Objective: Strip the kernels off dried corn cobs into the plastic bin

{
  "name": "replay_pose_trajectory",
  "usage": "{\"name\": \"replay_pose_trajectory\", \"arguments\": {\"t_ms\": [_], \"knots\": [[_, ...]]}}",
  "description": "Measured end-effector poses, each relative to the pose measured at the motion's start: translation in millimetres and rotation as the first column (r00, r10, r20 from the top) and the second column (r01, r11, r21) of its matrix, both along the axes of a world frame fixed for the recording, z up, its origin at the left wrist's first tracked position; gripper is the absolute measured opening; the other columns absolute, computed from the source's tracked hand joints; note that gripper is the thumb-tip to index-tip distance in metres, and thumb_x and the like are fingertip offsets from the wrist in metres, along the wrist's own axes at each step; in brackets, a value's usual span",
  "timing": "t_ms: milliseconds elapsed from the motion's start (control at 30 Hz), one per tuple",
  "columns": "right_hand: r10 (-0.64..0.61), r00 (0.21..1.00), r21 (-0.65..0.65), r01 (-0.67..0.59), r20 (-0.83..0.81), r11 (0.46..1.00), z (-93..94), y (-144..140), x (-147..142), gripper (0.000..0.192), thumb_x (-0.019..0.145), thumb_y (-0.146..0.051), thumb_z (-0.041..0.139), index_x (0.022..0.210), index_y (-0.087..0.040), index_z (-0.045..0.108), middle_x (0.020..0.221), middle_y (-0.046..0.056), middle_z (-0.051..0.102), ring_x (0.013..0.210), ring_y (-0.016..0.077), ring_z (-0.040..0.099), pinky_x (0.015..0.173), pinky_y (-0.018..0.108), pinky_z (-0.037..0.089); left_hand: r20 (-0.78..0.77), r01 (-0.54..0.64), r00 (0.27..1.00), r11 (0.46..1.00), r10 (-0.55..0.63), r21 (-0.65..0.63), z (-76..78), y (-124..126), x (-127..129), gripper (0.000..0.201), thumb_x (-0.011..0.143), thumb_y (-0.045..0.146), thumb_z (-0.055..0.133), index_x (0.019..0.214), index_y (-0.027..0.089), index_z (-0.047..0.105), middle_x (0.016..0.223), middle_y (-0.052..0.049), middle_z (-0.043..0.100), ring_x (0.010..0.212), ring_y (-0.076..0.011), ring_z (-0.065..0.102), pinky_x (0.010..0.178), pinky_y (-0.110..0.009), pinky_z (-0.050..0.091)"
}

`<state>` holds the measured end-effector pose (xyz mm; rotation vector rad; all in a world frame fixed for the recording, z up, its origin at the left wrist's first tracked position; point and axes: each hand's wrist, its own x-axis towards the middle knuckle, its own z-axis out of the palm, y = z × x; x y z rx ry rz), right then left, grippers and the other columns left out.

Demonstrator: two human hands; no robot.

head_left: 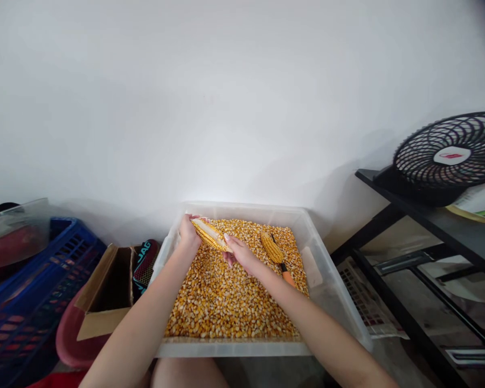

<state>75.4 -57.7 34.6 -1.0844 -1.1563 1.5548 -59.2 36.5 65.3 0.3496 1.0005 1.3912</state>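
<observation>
Both my hands hold one corn cob (208, 234) over a clear plastic bin (339, 302) full of loose yellow kernels (230, 296). My left hand (188, 234) grips the cob's far end, where bare white core shows. My right hand (237, 251) grips its near end, thumb pressed on the kernels. A second full cob (271, 248) lies on the kernels to the right, beside an orange-handled tool (286, 275).
A cardboard box (105, 296) and a pink basin (70, 337) stand left of the bin, a blue crate (28, 291) further left. At the right a black table (440, 226) carries a black fan (452, 156). A white wall is behind.
</observation>
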Motion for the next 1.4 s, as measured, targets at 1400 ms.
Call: {"name": "replay_pose_trajectory", "arguments": {"t_ms": [1400], "knots": [[-0.273, 0.770, 0.270, 0.136, 0.576, 0.953, 17.5, 15, 55, 0.030, 0.083, -0.037, 0.044, 0.110, -0.024, 0.047, 0.057, -0.006, 0.047, 0.044, 0.0108, 0.042, 0.051, 0.025, 0.038, -0.369, 0.502, 0.833, 0.844, -0.412, 0.191, -24.2, -24, 30, 0.037, 0.060, 0.034, 0.067, 0.091, 0.018, 0.054, 0.062, 0.001, 0.058, 0.052, -0.0130, 0.055, 0.053, -0.025, 0.044]]}}
